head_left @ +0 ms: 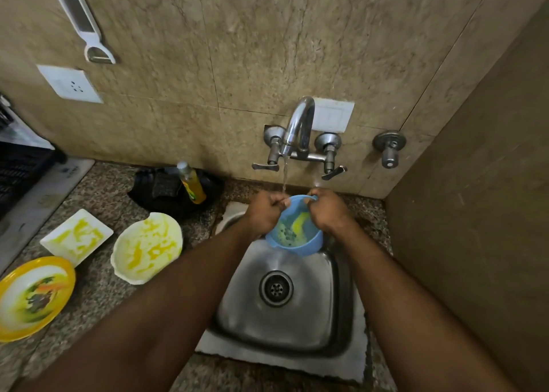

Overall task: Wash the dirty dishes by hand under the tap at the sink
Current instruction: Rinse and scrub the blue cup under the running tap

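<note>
now both hands are over the back part of the sink (297,326), and they hold one blue bowl (300,243) between them. the left hand (267,210) is clenched on the left side of the bowl's rim, and the right hand (328,210) is clenched on the right side of the rim. the bowl is tilted, so its inside faces the camera; it has yellow and green smears inside. the tap (297,127) on the wall is running, and a thin stream of water (284,177) falls to the far edge of the bowl, close to the left hand. i cannot tell if the water goes into the bowl or onto the fingers. below the bowl the sink is bare metal, with the round drain (276,288) in the middle.

on the counter (101,296) to the left of the sink three more dirty dishes wait. a white bowl (147,247) with yellow smears stands nearest to the sink. just beside it, further left, is a white square plate (76,237), also with yellow smears. a yellow plate (34,298) with food remains lies at the left edge, touching or almost touching the square plate. behind the white bowl, near the wall, a bottle of yellow liquid (191,182) lies on something black (166,189).
</note>
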